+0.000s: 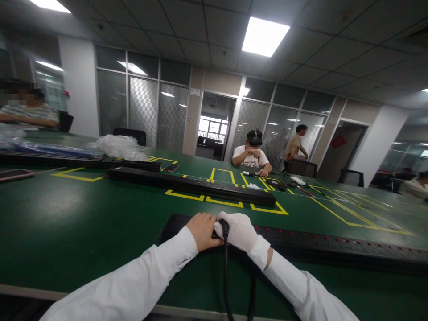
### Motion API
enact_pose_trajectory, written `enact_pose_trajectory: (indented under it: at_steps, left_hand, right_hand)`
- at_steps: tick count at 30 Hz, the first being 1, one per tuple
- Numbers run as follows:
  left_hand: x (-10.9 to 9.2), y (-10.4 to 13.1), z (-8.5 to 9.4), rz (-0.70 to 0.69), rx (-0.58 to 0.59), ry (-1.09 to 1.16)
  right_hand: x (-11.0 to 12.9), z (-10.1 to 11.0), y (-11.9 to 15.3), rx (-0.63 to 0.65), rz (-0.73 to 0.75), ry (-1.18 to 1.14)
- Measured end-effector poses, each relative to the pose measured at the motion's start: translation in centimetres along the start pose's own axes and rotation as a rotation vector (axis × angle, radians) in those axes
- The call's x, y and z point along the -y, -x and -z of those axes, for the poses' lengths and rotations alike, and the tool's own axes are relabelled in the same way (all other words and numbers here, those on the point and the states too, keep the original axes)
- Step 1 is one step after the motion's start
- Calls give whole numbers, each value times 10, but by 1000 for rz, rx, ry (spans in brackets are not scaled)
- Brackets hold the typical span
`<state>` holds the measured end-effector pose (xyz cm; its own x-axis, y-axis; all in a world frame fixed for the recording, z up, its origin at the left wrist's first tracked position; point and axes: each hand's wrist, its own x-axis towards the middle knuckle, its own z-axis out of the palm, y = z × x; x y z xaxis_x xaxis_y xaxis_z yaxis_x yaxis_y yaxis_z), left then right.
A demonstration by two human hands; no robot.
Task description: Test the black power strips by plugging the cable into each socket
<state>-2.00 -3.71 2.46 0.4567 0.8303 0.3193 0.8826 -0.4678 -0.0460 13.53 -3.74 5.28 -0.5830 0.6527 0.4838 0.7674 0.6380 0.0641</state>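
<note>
A long black power strip (321,243) with rows of red dots lies across the near part of the green table. My left hand (203,229), bare, is closed over the strip near its left end, fingers on the far side and thumb toward me. Beside it, touching or nearly so, my right hand (239,229) wears a white glove and is closed around a black cable plug (224,227) against the strip. The plug's black cable (227,281) hangs down past the table's near edge. The glove and fingers hide the plug's front end.
Another black power strip (190,183) lies farther back, among yellow tape marks (220,201). Clear plastic wrap (117,147) and a phone (15,174) are at left. Across the table sits a person with a headset (252,154); another person (296,145) stands behind.
</note>
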Motion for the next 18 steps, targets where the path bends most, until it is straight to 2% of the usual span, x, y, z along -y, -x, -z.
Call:
enact_pose_trajectory:
  at_steps: [4,9,18]
  left_hand:
    - [0,0,0,-5,1,-7]
    - [0,0,0,-4,-6,-22]
    - [-1,0,0,7,-1,-9]
  right_hand:
    - [-3,0,-2,25,7,53]
    - [-9,1,-7,96,90,79]
    - [-10,-4,-6,75,61,39]
